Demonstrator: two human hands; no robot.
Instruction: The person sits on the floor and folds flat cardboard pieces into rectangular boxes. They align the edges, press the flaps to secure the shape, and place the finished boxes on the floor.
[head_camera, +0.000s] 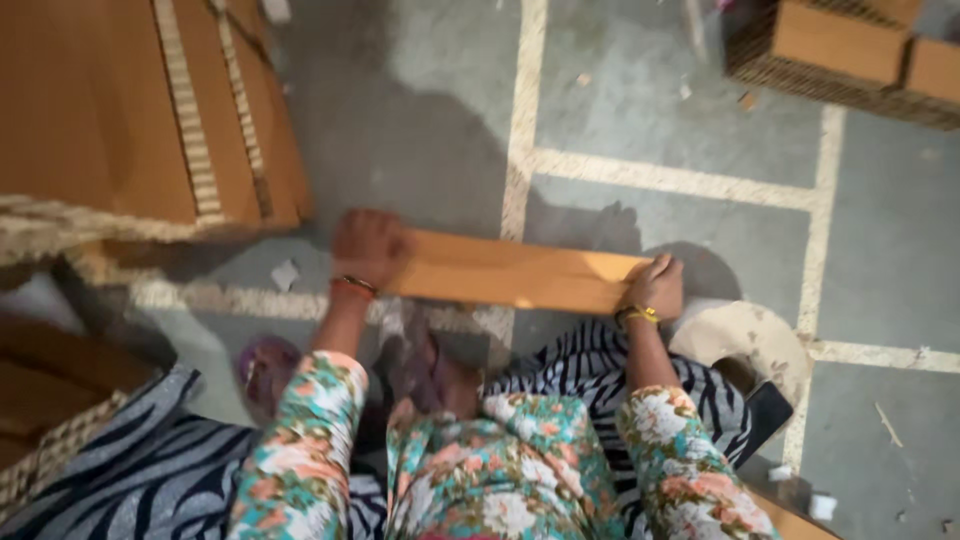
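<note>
A long brown cardboard strip (510, 270) lies flat across the grey floor in front of me. My left hand (366, 246) grips its left end, fingers curled over the edge. At the strip's right end, my right hand (657, 285) holds the corner. Both wrists wear bangles and both arms are in floral sleeves. The strip crosses a white painted floor line (522, 120).
A large stack of corrugated cardboard sheets (130, 110) stands at the upper left. More cardboard pieces (850, 50) lie at the top right. Zebra-patterned fabric (590, 360) covers my legs, a purple sandal (265, 365) sits at left, and paper scraps dot the floor.
</note>
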